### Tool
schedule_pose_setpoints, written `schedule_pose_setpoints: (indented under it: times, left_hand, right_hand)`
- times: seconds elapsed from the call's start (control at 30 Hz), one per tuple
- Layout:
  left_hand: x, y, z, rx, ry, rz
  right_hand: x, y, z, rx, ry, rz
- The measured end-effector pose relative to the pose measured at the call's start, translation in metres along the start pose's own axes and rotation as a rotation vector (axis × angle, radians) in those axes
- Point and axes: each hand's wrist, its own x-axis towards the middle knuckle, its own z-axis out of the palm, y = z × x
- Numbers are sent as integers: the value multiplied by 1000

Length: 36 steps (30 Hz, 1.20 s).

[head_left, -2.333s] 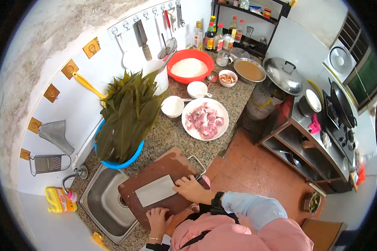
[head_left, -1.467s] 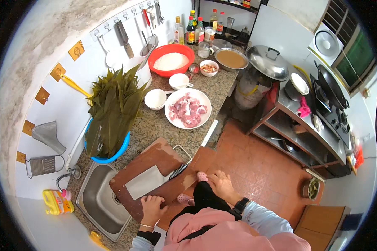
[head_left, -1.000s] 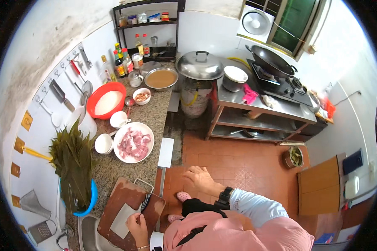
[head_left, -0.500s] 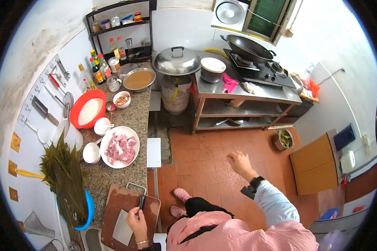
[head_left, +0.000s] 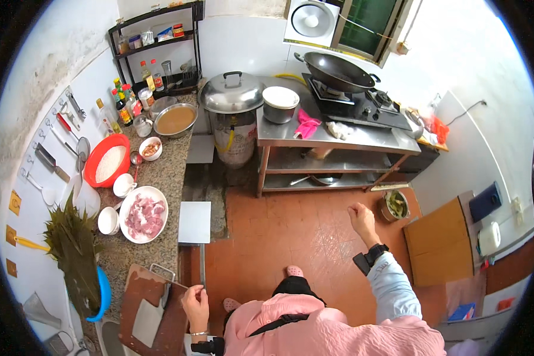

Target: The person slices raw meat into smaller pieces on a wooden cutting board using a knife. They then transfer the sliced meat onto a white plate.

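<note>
My left hand (head_left: pixel 194 305) hovers at the right edge of the brown cutting board (head_left: pixel 137 293), fingers drawn together. What they pinch, if anything, is too small to make out. On the board lies a wide pale blade (head_left: pixel 147 320); its handle does not show clearly. My right hand (head_left: pixel 362 222) is raised over the floor at right, fingers curled, with nothing visible in it. Beyond the board stands a white plate of raw meat pieces (head_left: pixel 146 216). A bundle of long green leaves (head_left: pixel 74 255) leans over a blue basin (head_left: pixel 102 293).
A red basin of white grains (head_left: pixel 110 163), small white bowls (head_left: pixel 108 221), and a metal bowl of brown liquid (head_left: pixel 175 120) line the counter. Across the room is a steel table (head_left: pixel 279 133) with a wok (head_left: pixel 338 71) on a stove. A pot (head_left: pixel 394 204) stands on the tiled floor.
My view has shifted, so the counter sits farther left. My left hand has come off the board's middle toward its right edge. My right hand has moved right, its fingers more curled.
</note>
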Motion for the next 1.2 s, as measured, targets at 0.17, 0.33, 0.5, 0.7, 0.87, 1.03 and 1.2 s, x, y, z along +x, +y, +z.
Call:
schedule_pose_setpoints:
  times: [0.17,0.33,0.5,0.7,0.87,1.03,1.2]
  left_hand:
    - [-24,7,90,9,98,-86]
    - [-97,10,184,-72,231,-345]
    - [-199,-12,243,-22,309,-557]
    - [-318,-34,275,69,501,-873]
    - [-397,-15,308,-21,596,-923]
    - [-487,2,351,-9,561,-1034]
    - [-548,28,413,-393,783,-1164]
  right_hand:
    - [76,70,-8,9,-10,-35]
    - [155,135,-20,-4,-48,-171]
    - [178,148,-50,17,-184,-17]
    - [164,188,-10,68,-192,-433]
    - [158,164,-23,45,-293,-498]
    - [173,176,-32,40,-229,-516]
    - [198,197,-52,35,-193,-580]
